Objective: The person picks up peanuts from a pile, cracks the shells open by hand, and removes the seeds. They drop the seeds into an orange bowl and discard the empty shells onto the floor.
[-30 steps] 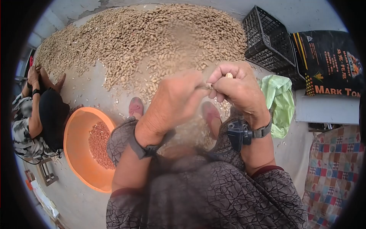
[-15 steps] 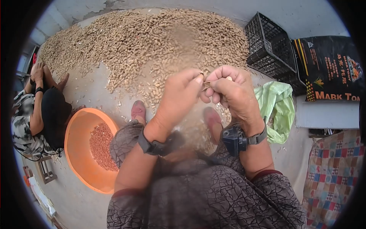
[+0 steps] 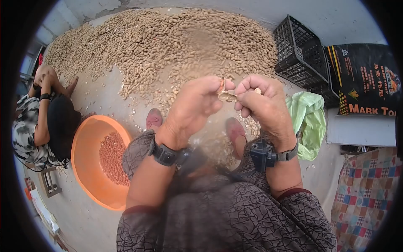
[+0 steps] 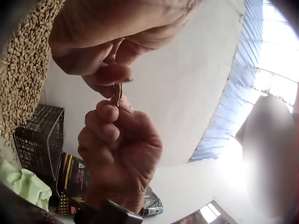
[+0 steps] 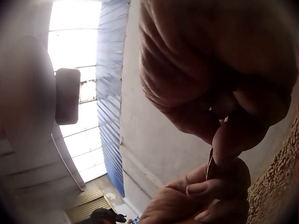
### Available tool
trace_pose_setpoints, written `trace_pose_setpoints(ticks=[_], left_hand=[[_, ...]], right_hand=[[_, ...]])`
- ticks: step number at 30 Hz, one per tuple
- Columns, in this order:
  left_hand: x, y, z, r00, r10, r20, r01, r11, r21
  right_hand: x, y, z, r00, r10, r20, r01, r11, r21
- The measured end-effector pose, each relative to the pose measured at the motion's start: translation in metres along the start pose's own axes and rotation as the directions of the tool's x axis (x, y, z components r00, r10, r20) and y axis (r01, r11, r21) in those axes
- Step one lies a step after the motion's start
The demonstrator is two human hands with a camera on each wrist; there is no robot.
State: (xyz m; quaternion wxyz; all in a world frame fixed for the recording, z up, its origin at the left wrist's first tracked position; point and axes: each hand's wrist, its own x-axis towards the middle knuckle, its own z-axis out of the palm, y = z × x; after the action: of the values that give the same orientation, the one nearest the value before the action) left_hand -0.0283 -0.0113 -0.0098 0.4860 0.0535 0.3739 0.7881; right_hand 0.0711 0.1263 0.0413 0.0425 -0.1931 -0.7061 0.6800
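Our left hand (image 3: 182, 107) pinches what seems a nut (image 3: 221, 85) beside the open shell (image 3: 227, 97), whose right end our right hand (image 3: 268, 107) pinches aloft. We judge the shell light, stiff, brittle: best taken softly by its rim.

Peanut shell (image 3: 227, 97), tan and split open, hollow inner side showing, pinched between left hand (image 3: 189, 103) and right hand (image 3: 263, 100). Whole-looking peanut (image 3: 257, 90) (pale, only its end visible) tucked in the right hand, near the shell.
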Motion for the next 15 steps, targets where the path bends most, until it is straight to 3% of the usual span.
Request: trace_pose_setpoints(ticks=[4,6,13,15], left_hand=[[-0.004,0.003,0.001,0.999,0.017,0.036,-0.019,0.998,0.054],[-0.004,0.003,0.001,0.998,0.0,0.068,-0.014,0.977,0.214],[-0.009,0.005,0.01,0.999,-0.02,0.03,0.011,0.963,0.269],[-0.006,0.002,0.001,0.992,-0.027,0.126,-0.017,0.941,0.337]], right_hand=[[0.002,0.003,0.002,0.999,-0.041,-0.003,0.041,0.997,0.065],[0.004,0.002,0.0,0.999,-0.042,-0.026,0.043,0.997,0.065],[0.005,0.002,0.0,0.997,-0.047,-0.069,0.048,0.999,0.022],[0.006,0.002,0.0,0.998,-0.055,-0.021,0.054,0.998,-0.041]])
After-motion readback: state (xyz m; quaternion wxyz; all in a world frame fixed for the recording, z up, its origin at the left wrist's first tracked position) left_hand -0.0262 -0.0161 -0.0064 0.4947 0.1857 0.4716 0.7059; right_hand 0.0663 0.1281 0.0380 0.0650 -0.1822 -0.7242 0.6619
